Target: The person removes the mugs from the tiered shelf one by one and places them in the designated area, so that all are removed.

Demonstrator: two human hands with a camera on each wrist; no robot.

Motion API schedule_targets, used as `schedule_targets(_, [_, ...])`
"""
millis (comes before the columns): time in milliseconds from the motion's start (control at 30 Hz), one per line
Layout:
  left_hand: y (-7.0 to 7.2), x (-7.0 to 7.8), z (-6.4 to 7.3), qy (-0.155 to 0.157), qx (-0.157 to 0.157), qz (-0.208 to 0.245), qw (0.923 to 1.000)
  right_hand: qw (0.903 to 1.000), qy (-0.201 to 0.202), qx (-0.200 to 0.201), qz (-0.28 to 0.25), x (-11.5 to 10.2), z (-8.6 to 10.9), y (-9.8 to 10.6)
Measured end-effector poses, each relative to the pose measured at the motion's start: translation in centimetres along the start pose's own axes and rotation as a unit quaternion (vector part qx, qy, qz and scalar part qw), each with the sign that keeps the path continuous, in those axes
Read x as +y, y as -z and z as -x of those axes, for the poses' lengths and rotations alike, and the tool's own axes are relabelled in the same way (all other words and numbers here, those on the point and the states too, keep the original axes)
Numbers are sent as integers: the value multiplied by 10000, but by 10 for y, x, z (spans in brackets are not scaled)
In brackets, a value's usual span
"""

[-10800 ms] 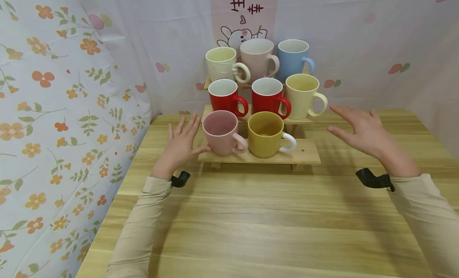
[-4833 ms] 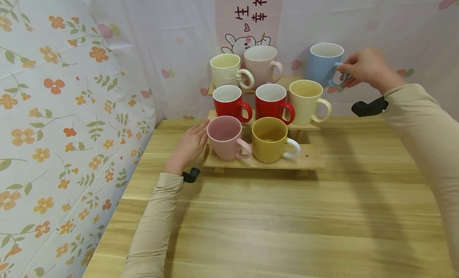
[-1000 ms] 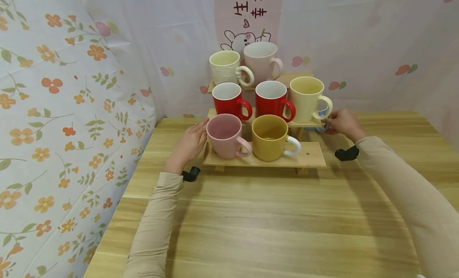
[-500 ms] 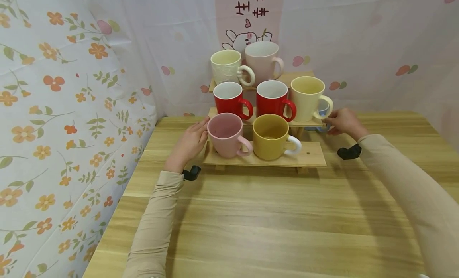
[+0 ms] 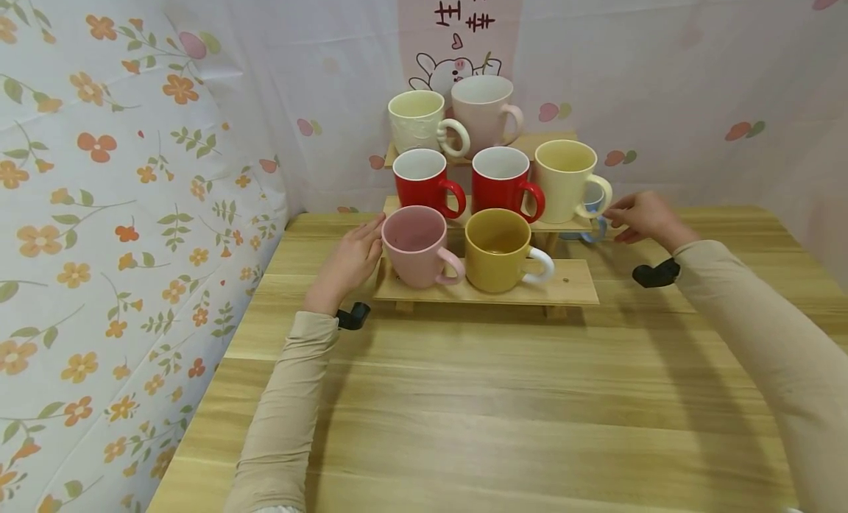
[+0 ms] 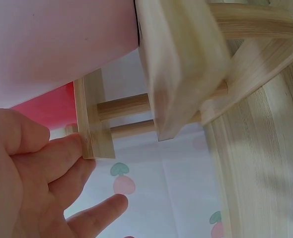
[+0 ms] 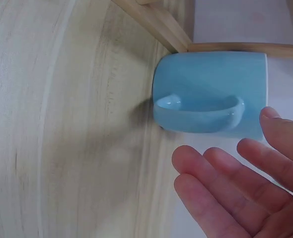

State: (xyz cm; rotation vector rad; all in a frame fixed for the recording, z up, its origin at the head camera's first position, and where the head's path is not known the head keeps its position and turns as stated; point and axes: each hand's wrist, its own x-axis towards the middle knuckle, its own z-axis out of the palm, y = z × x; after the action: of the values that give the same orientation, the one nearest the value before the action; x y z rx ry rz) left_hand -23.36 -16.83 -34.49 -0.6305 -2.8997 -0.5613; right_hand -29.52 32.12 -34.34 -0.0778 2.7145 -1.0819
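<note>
The light-blue mug point(image 7: 211, 74) stands upright on the table beside the rack's right end; in the head view the pale-yellow mug point(image 5: 563, 182) hides most of it. My right hand point(image 5: 645, 218) is just off its handle point(image 7: 201, 119), with fingers extended and holding nothing. At the rack's left side, my left hand point(image 5: 347, 263) has fingertips touching the end of a wooden shelf board point(image 6: 94, 129), close to the pink mug point(image 5: 414, 248). A mustard mug point(image 5: 497, 252) with a white handle shares the lowest shelf point(image 5: 570, 281).
Two red mugs point(image 5: 420, 178) stand on the middle shelf with the pale-yellow one. On the top shelf point(image 5: 543, 143) are a cream mug point(image 5: 416, 123) and a pale-pink mug point(image 5: 480, 115). A patterned curtain point(image 5: 695, 93) hangs behind the wooden table point(image 5: 464, 410).
The blue mug has gone from the top shelf down to the table at the right. My right hand has just let go of its handle. Earlier, my left hand moved to the rack's side.
</note>
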Motion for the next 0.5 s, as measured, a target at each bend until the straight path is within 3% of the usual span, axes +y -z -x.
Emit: schedule_targets(500, [-1,0,0,92,-4,-26,10000,9999,43,64,101,-14,9,16])
